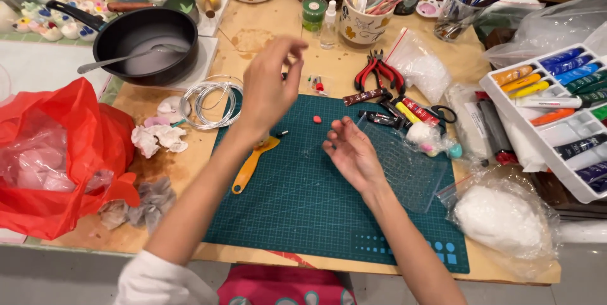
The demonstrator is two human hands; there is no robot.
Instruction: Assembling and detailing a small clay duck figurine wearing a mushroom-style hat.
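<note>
Green cutting mat under both hands. Black pan left of left hand holds a spoon. White tray right of right hand holds paint tubes. Left hand raised, fingers pinched; contents unclear. Right hand loosely open, empty. Small red clay ball lies between them, apparently mid-shaping; pinch pickup likely needed.

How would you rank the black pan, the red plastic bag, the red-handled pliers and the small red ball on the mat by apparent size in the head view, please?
1. red plastic bag, though nearer the camera
2. black pan
3. red-handled pliers
4. small red ball
</note>
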